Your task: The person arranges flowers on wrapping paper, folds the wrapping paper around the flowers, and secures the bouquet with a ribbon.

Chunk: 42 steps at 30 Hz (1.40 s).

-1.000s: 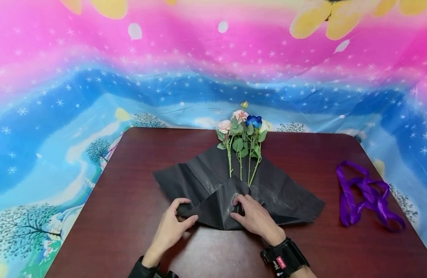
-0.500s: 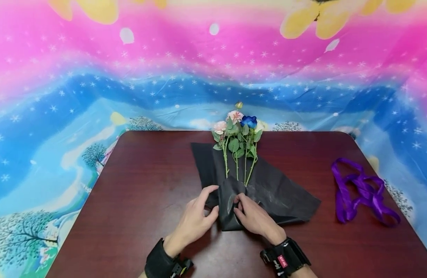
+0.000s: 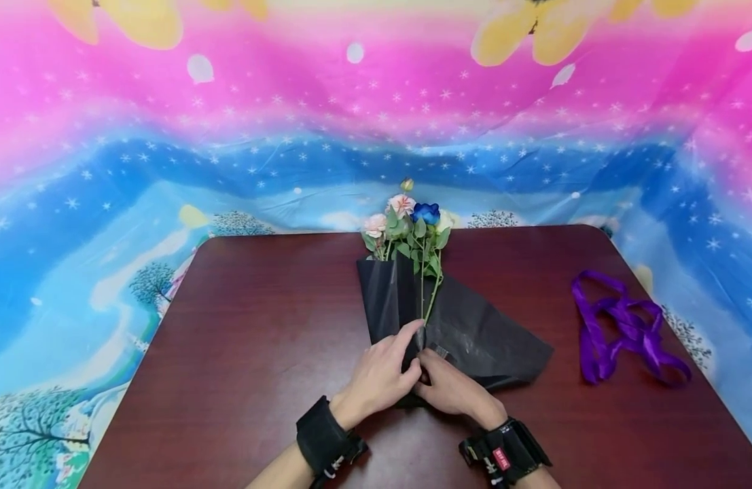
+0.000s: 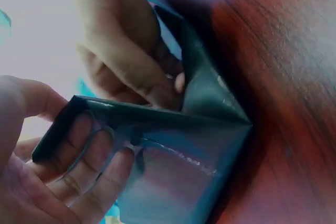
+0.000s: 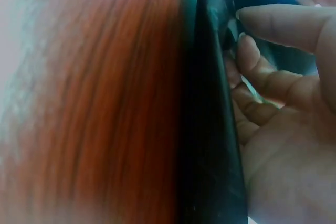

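Observation:
A sheet of black wrapping paper (image 3: 482, 333) lies on the table, its left side folded inward over some stems. Along that folded flap my left hand (image 3: 378, 377) grips the paper, thumb on one side and fingers flat on the other in the left wrist view. My right hand (image 3: 458, 386) pinches the paper low in the middle, fingertips partly hidden by the left hand. Out of the top of the paper stand pink roses (image 3: 401, 205), a blue rose (image 3: 426, 213), a white rose (image 3: 447, 219) and a small bud (image 3: 407, 184). The lower stem ends are hidden.
On the right of the dark red wooden table (image 3: 272, 339) lies a loose tangle of purple ribbon (image 3: 591, 356). A colourful printed cloth (image 3: 327, 156) hangs behind the table and along its sides. The paper's right wing spreads out flat.
My left hand has carried the paper's left wing rightward, folding it over the stems up to my right hand. The right hand stays near the middle. The view has shifted slightly.

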Each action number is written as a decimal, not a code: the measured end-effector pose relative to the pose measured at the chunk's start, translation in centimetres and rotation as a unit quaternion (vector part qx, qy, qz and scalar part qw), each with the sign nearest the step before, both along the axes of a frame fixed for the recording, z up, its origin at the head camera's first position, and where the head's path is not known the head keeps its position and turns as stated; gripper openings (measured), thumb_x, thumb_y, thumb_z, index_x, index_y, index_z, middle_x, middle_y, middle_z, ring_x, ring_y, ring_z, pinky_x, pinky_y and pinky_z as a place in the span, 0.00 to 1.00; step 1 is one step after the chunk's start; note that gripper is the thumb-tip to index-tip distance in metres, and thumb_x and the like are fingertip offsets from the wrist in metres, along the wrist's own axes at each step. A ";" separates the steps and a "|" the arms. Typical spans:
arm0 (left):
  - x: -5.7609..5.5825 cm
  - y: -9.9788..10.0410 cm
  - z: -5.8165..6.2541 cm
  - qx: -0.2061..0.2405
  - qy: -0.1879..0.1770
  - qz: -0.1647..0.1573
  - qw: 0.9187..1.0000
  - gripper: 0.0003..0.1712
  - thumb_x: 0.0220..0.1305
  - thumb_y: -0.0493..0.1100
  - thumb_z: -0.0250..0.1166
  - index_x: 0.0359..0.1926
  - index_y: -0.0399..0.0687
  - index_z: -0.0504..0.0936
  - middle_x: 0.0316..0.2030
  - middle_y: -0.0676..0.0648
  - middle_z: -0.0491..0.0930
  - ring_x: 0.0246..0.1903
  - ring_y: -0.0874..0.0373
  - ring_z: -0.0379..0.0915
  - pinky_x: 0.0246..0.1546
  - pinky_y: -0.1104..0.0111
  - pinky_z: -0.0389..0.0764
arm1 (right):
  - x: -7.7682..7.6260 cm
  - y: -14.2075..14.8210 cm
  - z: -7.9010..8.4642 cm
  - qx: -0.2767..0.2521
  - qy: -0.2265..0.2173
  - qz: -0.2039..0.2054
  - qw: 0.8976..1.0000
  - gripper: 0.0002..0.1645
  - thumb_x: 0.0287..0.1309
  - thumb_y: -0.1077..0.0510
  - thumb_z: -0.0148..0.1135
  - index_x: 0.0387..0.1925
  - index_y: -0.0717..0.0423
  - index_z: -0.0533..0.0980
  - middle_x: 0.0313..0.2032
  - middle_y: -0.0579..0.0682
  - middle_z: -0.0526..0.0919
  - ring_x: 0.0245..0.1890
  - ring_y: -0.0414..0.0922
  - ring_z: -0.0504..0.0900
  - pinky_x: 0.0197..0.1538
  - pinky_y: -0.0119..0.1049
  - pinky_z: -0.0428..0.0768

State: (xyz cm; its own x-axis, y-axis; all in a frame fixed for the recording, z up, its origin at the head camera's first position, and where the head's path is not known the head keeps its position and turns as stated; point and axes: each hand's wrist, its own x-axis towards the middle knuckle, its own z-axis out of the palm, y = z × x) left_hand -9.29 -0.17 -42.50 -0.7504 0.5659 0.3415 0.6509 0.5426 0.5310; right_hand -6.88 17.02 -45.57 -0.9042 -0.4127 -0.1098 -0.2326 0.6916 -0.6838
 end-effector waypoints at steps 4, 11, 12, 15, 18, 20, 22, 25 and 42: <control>-0.6 0.9 -0.9 -0.008 0.015 -0.004 1.000 0.36 0.55 0.39 0.62 0.67 0.52 0.65 0.19 0.57 0.67 0.17 0.65 0.60 0.16 0.73 0.61 | 0.2 0.4 0.3 0.006 -0.009 0.006 1.000 0.08 0.64 0.56 0.58 0.42 0.53 0.73 0.37 0.43 0.70 0.35 0.39 0.70 0.40 0.37 0.71; -1.0 2.0 -2.1 -0.011 0.016 0.016 1.000 0.37 0.52 0.40 0.62 0.66 0.53 0.66 0.19 0.56 0.70 0.16 0.63 0.64 0.14 0.72 0.62 | 0.8 1.2 0.6 0.003 -0.009 0.002 1.000 0.12 0.65 0.47 0.57 0.44 0.49 0.76 0.41 0.41 0.73 0.39 0.38 0.74 0.44 0.38 0.73; -1.0 2.1 -2.3 -0.013 0.016 0.019 1.000 0.36 0.53 0.41 0.62 0.66 0.53 0.66 0.19 0.57 0.70 0.16 0.63 0.64 0.14 0.72 0.63 | 0.9 1.3 0.6 0.002 -0.007 -0.004 1.000 0.13 0.65 0.46 0.57 0.44 0.49 0.76 0.41 0.41 0.74 0.40 0.38 0.74 0.45 0.38 0.74; -1.1 2.2 -2.7 -0.012 0.015 0.029 0.999 0.36 0.54 0.45 0.62 0.66 0.54 0.66 0.20 0.58 0.72 0.17 0.64 0.67 0.15 0.71 0.66 | 0.9 1.3 0.7 -0.006 0.000 -0.017 1.000 0.13 0.64 0.46 0.58 0.42 0.49 0.76 0.40 0.39 0.75 0.40 0.38 0.75 0.45 0.38 0.74; -1.2 2.1 -3.1 -0.004 -0.010 0.025 1.000 0.37 0.56 0.49 0.61 0.68 0.55 0.63 0.22 0.62 0.74 0.19 0.67 0.68 0.18 0.71 0.69 | 0.9 1.3 0.6 -0.022 0.006 -0.026 0.999 0.08 0.66 0.50 0.56 0.36 0.48 0.76 0.36 0.39 0.74 0.37 0.37 0.73 0.42 0.36 0.73; -1.2 2.0 -3.3 0.005 -0.032 0.020 0.999 0.39 0.57 0.48 0.59 0.70 0.55 0.59 0.25 0.64 0.75 0.21 0.69 0.69 0.21 0.71 0.71 | 0.9 1.3 0.4 -0.029 0.015 -0.035 0.999 0.10 0.67 0.53 0.54 0.28 0.48 0.74 0.32 0.38 0.73 0.33 0.36 0.71 0.38 0.33 0.71; -1.2 1.8 -3.6 0.013 -0.043 0.014 0.999 0.42 0.56 0.45 0.57 0.72 0.55 0.55 0.27 0.64 0.78 0.23 0.70 0.71 0.25 0.70 0.73 | 0.9 1.3 0.2 -0.034 0.022 -0.050 0.998 0.17 0.68 0.55 0.53 0.21 0.48 0.71 0.28 0.38 0.70 0.29 0.36 0.68 0.35 0.31 0.68; -1.3 1.5 -3.9 0.018 -0.026 -0.007 0.999 0.46 0.53 0.36 0.57 0.74 0.52 0.51 0.31 0.60 0.81 0.26 0.68 0.74 0.28 0.69 0.76 | 1.0 1.2 0.0 -0.036 0.029 -0.081 0.996 0.23 0.68 0.56 0.54 0.15 0.49 0.64 0.25 0.39 0.67 0.24 0.35 0.65 0.31 0.30 0.66; -1.5 1.1 -3.9 -0.071 0.054 -0.052 0.995 0.30 0.46 0.39 0.75 0.53 0.46 0.77 0.47 0.48 0.80 0.44 0.54 0.74 0.45 0.64 0.75 | 1.6 1.1 0.2 0.131 0.085 -0.250 0.956 0.23 0.50 0.55 0.70 0.17 0.51 0.62 0.20 0.45 0.64 0.19 0.42 0.63 0.22 0.35 0.63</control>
State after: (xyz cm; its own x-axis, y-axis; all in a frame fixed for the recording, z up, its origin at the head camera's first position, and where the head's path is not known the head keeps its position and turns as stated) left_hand -10.80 0.90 -46.45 -0.6491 0.6862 0.3282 0.7560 0.5342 0.3783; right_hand -5.33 18.17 -45.37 -0.9951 0.0981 0.0151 0.0806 0.8873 -0.4541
